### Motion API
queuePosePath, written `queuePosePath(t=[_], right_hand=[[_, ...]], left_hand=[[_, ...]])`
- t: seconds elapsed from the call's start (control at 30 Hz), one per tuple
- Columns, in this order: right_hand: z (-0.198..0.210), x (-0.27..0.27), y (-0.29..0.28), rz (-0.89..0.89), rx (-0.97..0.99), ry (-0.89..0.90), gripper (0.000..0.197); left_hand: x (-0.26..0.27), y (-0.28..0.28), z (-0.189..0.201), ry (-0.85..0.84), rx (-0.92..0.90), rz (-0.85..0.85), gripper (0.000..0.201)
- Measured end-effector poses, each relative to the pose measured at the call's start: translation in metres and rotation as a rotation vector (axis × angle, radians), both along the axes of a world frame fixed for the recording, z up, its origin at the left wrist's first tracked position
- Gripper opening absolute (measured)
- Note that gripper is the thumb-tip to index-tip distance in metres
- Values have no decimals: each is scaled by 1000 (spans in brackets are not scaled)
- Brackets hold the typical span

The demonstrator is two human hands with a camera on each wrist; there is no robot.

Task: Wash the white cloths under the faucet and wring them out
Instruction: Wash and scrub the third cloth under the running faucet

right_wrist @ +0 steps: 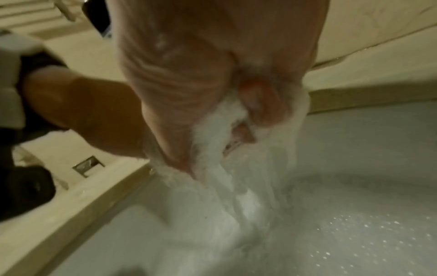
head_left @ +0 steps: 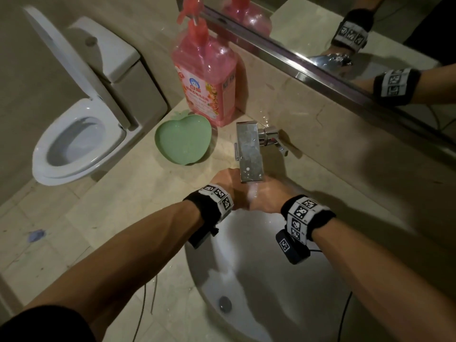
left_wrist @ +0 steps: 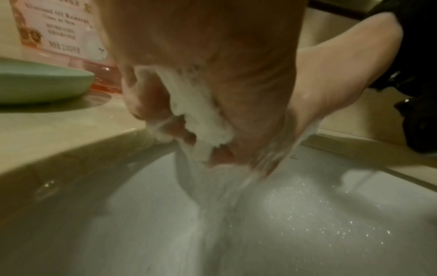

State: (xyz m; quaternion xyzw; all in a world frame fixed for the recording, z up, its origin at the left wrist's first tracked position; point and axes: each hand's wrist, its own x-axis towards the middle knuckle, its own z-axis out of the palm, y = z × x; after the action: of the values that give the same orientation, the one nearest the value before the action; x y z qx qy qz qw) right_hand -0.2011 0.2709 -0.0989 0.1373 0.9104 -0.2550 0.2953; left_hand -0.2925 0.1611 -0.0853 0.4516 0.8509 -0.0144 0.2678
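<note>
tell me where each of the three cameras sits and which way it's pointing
Head: above, looking down at the faucet, sink, pink soap bottle and green dish; both forearms and hands show.
Left wrist: under the left hand, looking along it into the basin; its fingers grip a white cloth.
Right wrist: under the right hand, facing the basin; the left forearm shows.
Shared: both wrist views show the cloth with water running off it.

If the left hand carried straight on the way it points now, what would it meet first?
The left hand, gripping the white cloth, points forward and down under the faucet. Straight on, it would most likely meet the far wall of the sink first, though blur and running water leave depth unclear.
</note>
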Motion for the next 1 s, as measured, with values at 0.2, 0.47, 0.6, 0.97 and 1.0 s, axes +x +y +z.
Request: queuePosePath(t=[0.2, 0.47, 0.6, 0.97, 1.0], right_hand=[[-10, 5, -7, 180, 126, 205, 15], [8, 14, -1, 16, 98, 215, 27], [15, 20, 0, 17, -93, 198, 53], [15, 47, -16, -554, -238, 442, 44], [15, 48, -17, -591, -253, 460, 40]], left_hand=[[4, -2, -11, -40, 41, -75, 48], [1, -16, -8, -338, 87, 52, 59], [-7, -30, -9, -572, 96, 289, 52], [6, -43, -12, -792, 463, 500, 44], [6, -44, -10, -811, 484, 542, 44]])
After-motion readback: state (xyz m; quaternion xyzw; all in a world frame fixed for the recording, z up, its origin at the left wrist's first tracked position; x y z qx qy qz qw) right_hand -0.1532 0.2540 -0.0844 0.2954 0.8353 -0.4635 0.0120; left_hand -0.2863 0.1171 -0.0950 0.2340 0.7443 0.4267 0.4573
